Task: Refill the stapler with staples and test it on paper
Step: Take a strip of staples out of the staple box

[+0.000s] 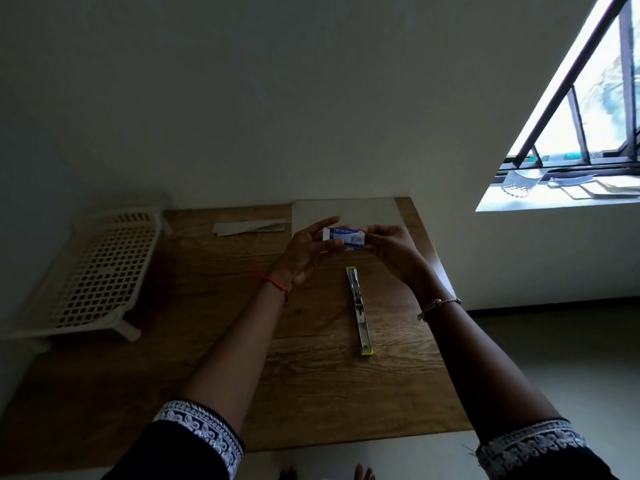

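Past our embroidered sleeve cuffs, the stapler lies opened flat on the wooden table, while at 12 o'clock our left hand and right hand pinch a blue-and-white staple box aloft.

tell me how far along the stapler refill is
Done: the stapler lies swung open flat on the wooden table. In hand: the left hand and right hand hold the staple box above it. Left: load staples, close it, test on the paper.
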Available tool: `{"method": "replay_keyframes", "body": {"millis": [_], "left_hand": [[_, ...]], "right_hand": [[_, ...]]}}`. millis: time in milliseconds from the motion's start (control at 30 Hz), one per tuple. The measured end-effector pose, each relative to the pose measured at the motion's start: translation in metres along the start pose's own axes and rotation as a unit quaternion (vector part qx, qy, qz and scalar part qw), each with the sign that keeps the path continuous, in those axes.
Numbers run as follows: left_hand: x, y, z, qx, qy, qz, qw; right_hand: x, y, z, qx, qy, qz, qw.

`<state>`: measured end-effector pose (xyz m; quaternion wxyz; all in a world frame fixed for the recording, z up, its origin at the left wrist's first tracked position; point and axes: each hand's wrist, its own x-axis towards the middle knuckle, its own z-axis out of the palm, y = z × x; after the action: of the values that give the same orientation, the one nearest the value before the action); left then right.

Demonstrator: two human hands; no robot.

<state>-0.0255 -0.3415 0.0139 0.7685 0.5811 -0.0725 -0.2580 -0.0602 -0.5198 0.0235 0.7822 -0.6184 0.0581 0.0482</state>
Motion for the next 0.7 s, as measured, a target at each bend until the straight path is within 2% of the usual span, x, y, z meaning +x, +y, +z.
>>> {"method": "replay_keyframes", "body": {"millis": [167,367,533,700], "left_hand": [[-0.001,-0.007,0.0,-0.05,0.011,0.006,0.999],[-0.003,-0.011,-0.003,-0.077,0.017,0.028,0.996],[0.002,-0.016,-0.009,-0.133,0.01,0.037,0.99],[0.005,-0.016,-0.01,-0.177,0.016,0.011,0.984]], "right_hand": [[-0.001,0.005,0.001,0.008,0.005,-0.001,1.0],[-0.001,0.009,0.002,-0.059,-0.042,-0.004,0.997],[-0.003,0.006,0.006,-0.065,-0.061,0.0,0.996],[-0.002,0.004,0.008,-0.151,-0.168,0.016,0.974]]}}
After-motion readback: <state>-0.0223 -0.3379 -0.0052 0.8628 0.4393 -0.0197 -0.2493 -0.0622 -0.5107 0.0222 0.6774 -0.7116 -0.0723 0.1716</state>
